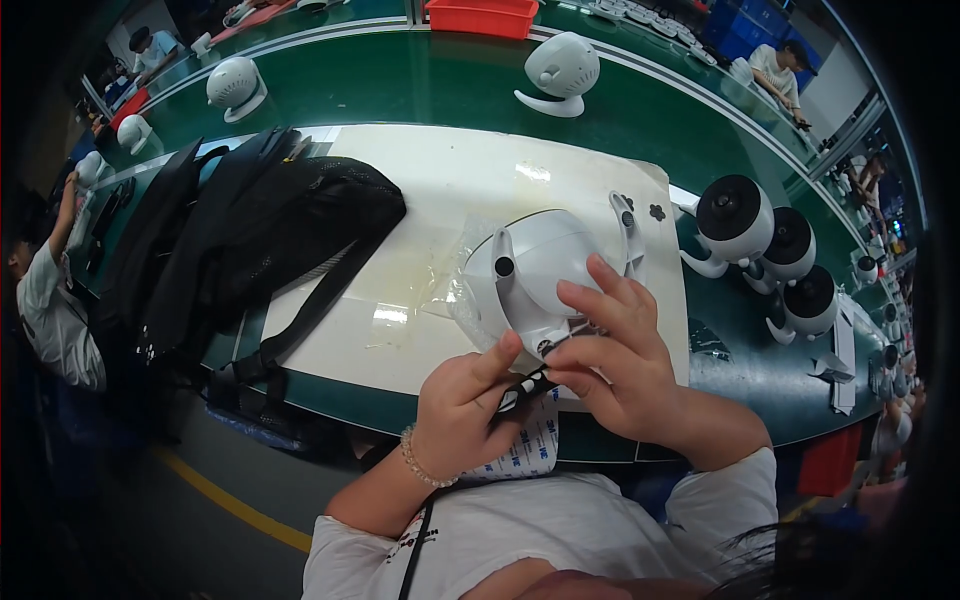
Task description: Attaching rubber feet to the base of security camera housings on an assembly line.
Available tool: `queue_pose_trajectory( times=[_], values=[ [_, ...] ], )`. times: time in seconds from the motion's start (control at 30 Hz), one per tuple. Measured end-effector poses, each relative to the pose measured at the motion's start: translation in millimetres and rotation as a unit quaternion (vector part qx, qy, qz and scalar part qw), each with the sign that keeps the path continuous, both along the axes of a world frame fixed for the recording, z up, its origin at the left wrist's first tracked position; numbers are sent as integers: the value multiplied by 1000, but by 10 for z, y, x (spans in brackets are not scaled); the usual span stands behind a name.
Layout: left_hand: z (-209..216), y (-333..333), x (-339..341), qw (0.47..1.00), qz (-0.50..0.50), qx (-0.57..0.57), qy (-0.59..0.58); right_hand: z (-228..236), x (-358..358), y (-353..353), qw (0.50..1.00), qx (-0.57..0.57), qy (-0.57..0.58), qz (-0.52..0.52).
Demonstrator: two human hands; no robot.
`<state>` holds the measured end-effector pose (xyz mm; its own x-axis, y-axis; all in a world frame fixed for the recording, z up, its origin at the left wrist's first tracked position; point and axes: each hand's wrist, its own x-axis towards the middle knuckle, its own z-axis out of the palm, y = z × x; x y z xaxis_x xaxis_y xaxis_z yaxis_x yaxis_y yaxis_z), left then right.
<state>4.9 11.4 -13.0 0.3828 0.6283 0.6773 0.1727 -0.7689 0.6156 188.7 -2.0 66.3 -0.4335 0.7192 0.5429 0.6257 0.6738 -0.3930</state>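
My left hand [452, 415] is closed around a pale backing sheet [535, 452] with blue print, which hangs down in front of my shirt. At its upper end is a black piece [522, 391] with white gaps. My right hand [622, 365] pinches thumb to forefinger at the edge of that black piece; its other fingers are raised. What lies between the fingertips is too small to make out. Just beyond both hands a white rounded appliance [545, 255] lies on the board, its curved stand [507, 290] toward me with dark round pads on it. Clear plastic film [455, 285] lies beside it.
A cream board [430, 170] covers part of the green table [400, 80]. Black bags [270, 220] lie at the left. Several white round appliances [735, 215] stand at the right, others at the back. Small black flower-shaped pieces [657, 212] lie on the board. Other people work farther off.
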Motion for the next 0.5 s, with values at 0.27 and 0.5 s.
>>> queue_pose_trajectory(
  times=[0.27,0.5],
  values=[
    [28,-16,18,1000,20,0,-14,195,-40,39,997,-75,-12,-4],
    [30,11,34,999,11,12,-31,191,-88,81,997,-71,-28,-19]
  ],
)
